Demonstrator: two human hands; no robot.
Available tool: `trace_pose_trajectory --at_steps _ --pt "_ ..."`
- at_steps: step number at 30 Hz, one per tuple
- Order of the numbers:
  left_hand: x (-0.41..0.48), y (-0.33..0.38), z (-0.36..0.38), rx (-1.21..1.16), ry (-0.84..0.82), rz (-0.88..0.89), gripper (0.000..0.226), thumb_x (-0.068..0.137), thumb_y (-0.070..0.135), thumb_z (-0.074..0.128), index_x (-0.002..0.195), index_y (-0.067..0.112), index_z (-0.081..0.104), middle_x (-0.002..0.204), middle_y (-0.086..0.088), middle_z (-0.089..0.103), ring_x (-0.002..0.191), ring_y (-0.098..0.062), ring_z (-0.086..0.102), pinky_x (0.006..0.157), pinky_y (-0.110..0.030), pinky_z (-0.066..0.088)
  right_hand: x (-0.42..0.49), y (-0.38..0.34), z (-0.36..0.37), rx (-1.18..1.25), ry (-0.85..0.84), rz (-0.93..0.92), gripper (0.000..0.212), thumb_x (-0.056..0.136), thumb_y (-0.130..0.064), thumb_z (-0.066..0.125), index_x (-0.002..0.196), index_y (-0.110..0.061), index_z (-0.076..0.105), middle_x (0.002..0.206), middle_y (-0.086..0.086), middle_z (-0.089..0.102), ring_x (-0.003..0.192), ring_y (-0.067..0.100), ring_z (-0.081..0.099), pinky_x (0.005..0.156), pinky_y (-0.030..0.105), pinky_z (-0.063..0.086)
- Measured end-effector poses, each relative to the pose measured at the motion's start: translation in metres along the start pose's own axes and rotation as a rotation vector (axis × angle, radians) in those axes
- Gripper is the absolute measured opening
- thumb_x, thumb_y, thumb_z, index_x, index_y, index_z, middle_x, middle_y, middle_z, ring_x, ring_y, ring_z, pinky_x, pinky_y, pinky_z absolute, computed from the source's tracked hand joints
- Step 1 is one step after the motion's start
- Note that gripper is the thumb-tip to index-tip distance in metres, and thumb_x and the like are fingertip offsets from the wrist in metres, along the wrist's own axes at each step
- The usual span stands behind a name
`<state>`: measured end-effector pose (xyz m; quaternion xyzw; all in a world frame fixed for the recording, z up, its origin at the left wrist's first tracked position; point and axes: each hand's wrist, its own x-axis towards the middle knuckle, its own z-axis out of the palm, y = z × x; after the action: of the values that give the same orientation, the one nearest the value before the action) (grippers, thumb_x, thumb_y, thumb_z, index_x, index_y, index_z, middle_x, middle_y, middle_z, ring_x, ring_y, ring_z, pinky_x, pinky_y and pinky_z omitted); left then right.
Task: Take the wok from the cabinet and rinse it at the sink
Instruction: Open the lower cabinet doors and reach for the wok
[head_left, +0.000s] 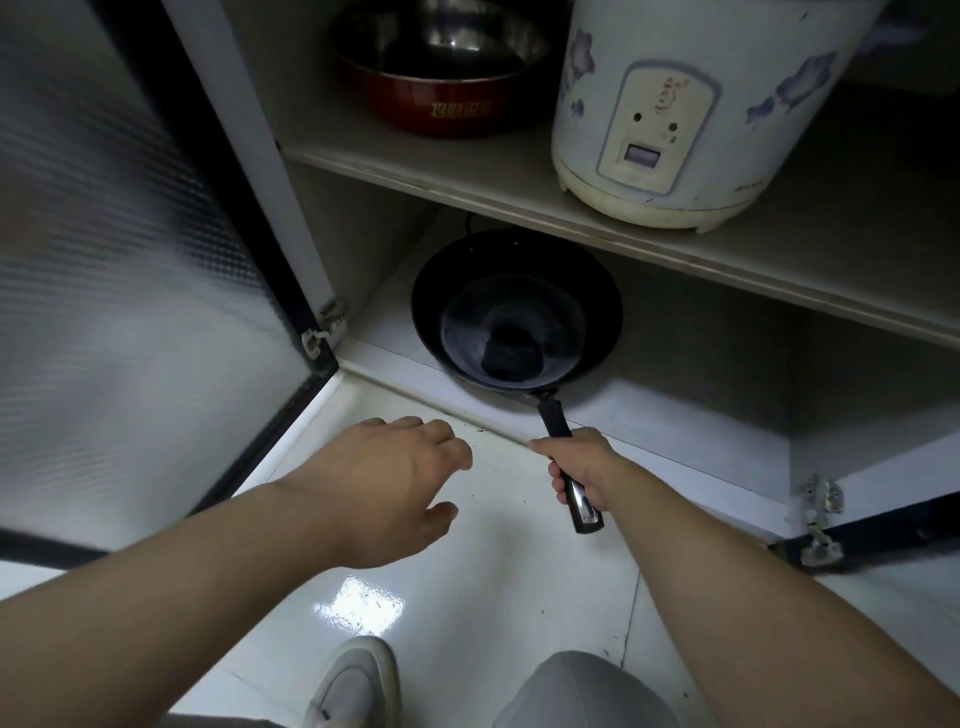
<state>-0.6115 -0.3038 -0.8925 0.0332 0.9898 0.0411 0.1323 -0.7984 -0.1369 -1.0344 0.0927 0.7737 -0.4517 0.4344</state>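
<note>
1. Your right hand grips the handle of the wok, which sits on the bottom shelf of the cabinet.
2. Your left hand hovers over the floor, fingers loosely curled and holding nothing.

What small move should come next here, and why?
Probably pull the wok straight out by its handle: the right hand grips it, the pan sits on the bottom shelf under the upper shelf, and the left hand hovers free.
</note>
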Motion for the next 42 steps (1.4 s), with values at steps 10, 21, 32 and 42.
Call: trace_pose_trajectory --at_steps 10,21,32,42 --pt "-0.001 -0.017 -0.013 0.0 -0.066 -0.108 0.053 0.098 0.055 0.051 0.146 0.033 0.045 0.144 0.011 0.049 0.13 -0.014 0.049 0.104 -0.032 0.043 -0.023 0.015 -0.012 -0.048 0.075 -0.049 0.014 0.093 -0.01 0.068 0.085 -0.006 0.057 0.061 0.008 0.048 0.043 0.018 0.041 0.043 0.024 0.037" --pt "-0.043 -0.071 -0.067 -0.023 0.239 -0.235 0.059 0.084 0.056 0.051 0.135 0.027 0.057 0.134 0.003 0.059 0.12 -0.023 0.06 0.098 -0.043 0.052 -0.071 0.042 -0.017 -0.135 0.081 -0.054 0.011 0.092 -0.007 0.067 0.094 0.002 0.062 0.056 0.008 0.05 0.041 0.019 0.043 0.043 0.026 0.037" --pt "0.017 -0.065 -0.017 -0.156 -0.013 -0.094 0.058 0.092 0.045 0.062 0.146 0.027 0.048 0.142 0.0 0.051 0.13 -0.023 0.05 0.107 -0.041 0.044 -0.137 0.047 -0.008 -0.309 0.007 -0.079 0.016 0.089 -0.012 0.066 0.081 -0.004 0.054 0.052 0.007 0.052 0.036 0.021 0.046 0.041 0.028 0.04" --pt "-0.083 -0.016 -0.087 -0.347 -0.066 -0.11 0.054 0.093 0.041 0.057 0.144 0.024 0.053 0.147 0.002 0.052 0.134 -0.022 0.05 0.115 -0.037 0.035 -0.3 -0.023 -0.002 -0.304 -0.034 0.075 0.02 0.088 -0.014 0.066 0.076 -0.007 0.053 0.048 0.003 0.047 0.036 0.021 0.042 0.041 0.026 0.036"
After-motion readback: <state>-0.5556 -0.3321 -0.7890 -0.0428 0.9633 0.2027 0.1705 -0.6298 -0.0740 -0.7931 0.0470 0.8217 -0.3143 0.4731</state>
